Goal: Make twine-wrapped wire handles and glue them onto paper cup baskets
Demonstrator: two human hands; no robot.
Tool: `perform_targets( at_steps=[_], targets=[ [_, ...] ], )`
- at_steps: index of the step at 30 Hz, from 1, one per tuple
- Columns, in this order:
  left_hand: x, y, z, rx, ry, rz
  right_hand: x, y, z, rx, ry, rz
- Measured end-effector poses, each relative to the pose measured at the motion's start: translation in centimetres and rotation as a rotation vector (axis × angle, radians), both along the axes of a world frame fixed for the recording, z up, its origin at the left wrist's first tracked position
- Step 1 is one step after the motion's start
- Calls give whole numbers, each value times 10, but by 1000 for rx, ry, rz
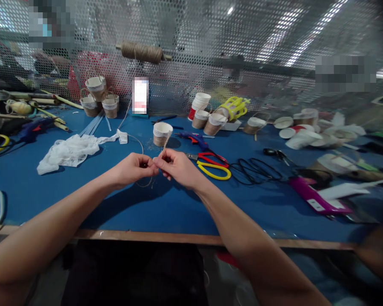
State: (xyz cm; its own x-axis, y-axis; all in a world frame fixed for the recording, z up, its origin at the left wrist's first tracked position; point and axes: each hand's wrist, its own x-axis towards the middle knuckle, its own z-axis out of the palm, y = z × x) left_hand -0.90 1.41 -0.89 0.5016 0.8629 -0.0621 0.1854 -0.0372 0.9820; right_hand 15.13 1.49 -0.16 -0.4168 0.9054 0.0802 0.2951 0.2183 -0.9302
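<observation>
My left hand (134, 168) and my right hand (178, 168) meet above the blue table (83, 199), both pinched on a thin strand of jute twine (164, 148). One end of the twine sticks up from my right fingers, and a loop of it hangs below both hands. Just behind my hands stands a paper cup partly wrapped in twine (162, 134). A spool of the same twine (142, 52) hangs on the perforated metal screen at the back.
Red and yellow scissors (212, 165), a blue glue gun (193, 138), a black cable (255, 170) and black scissors (276, 154) lie to the right. White crumpled plastic (68, 152) lies left. Finished cup baskets (97, 100), stacked cups (200, 104) and a phone (140, 95) stand at the back. People sit behind the screen.
</observation>
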Motion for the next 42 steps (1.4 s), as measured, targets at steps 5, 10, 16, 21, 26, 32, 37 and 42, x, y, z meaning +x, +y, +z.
perform_targets(
  at_steps=[5, 10, 16, 21, 26, 32, 37, 42],
  targets=[
    [-3, 1, 4, -70, -31, -54, 2, 1, 2, -78, 59, 60],
    [-5, 2, 8, -56, 18, -63, 3, 1, 4, -56, 1, 6],
    [-4, 1, 7, 46, 79, -27, 2, 1, 4, -41, -56, -32],
    [-2, 0, 4, 61, 61, -9, 1, -1, 3, 9, -107, -55],
    [-1, 0, 1, -8, 23, -18, -1, -1, 1, 15, -46, -14],
    [-2, 0, 2, -30, 17, -13, 2, 1, 1, -3, 9, 48],
    [-2, 1, 5, 25, 49, 26, 2, 1, 1, 40, -76, -41],
    [-2, -1, 8, -20, 24, 24, 2, 1, 2, 57, -91, -60]
  ],
)
